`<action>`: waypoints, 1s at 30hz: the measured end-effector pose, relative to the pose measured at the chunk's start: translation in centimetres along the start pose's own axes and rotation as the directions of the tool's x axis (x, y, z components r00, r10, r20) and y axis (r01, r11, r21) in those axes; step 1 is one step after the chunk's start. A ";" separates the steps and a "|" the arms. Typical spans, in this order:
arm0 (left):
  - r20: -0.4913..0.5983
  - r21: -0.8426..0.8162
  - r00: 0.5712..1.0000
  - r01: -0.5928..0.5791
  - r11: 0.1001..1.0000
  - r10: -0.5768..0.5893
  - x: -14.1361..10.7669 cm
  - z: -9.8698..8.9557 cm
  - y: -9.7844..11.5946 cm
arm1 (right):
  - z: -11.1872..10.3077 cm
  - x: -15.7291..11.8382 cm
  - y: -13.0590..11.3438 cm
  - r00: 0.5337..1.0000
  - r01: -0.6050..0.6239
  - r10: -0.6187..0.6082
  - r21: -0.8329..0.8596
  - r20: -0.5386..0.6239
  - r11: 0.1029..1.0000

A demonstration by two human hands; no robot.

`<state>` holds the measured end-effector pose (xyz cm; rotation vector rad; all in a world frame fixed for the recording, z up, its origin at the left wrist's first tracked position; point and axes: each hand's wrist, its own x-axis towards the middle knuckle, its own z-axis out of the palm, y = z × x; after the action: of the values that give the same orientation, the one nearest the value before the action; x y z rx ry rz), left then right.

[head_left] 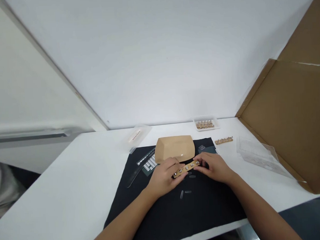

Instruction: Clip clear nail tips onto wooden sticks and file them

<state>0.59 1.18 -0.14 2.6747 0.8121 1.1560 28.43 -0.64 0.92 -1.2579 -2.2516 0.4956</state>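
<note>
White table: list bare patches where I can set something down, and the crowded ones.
Bare: the white tabletop left of the black cloth, and the cloth's front, between the left forearm and right forearm. Crowded: the cloth's middle and back, where the left hand and right hand hold a studded tan strip before the tan paper tray.

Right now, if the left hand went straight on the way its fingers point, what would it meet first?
The left hand already touches the metal-studded strip; past that, the right hand looks first in line, though this single view leaves depth unclear.
</note>
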 end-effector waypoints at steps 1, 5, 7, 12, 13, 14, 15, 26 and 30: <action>0.015 0.007 1.000 0.004 1.000 -0.004 0.0 0.0 0.0 | 0.0 0.0 0.0 1.000 0.000 0.000 0.001 0.008 1.000; 0.071 0.043 0.997 0.018 0.999 -0.021 -0.1 0.1 0.2 | 0.1 0.1 -0.1 1.000 -0.008 0.007 0.005 0.030 1.000; 0.084 0.050 0.996 0.020 0.999 -0.024 -0.2 0.1 0.2 | 0.0 0.1 -0.3 0.999 -0.021 0.021 -0.005 0.038 1.000; 0.079 0.059 0.997 0.014 0.998 -0.019 -0.4 0.4 -0.1 | -0.4 -0.1 -0.4 0.998 -0.031 0.031 -0.008 0.060 0.999; 0.072 0.059 0.997 0.015 0.998 -0.020 -0.4 0.4 -0.2 | -0.5 -0.1 -0.4 0.998 -0.026 0.026 0.000 0.062 1.000; 0.065 0.058 0.998 0.015 0.998 -0.019 -0.4 0.5 -0.3 | -0.6 -0.1 -0.3 0.998 -0.016 0.016 0.004 0.066 1.000; 0.058 0.055 0.998 0.013 0.998 -0.017 -0.4 0.5 -0.3 | -0.7 -0.1 -0.2 0.997 -0.003 0.002 0.006 0.072 1.000; -0.003 0.045 1.000 -0.023 0.999 0.024 0.2 0.1 0.6 | -0.7 0.2 0.2 0.999 0.044 -0.045 0.037 0.023 0.998; 0.055 0.032 0.998 -0.045 0.998 0.043 0.2 0.2 0.6 | -0.7 0.2 0.4 0.995 0.047 -0.053 0.071 0.085 0.996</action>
<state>1.05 0.79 0.02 2.7516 0.7739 1.0830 29.02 -0.19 1.34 -1.1631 -2.3110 0.6151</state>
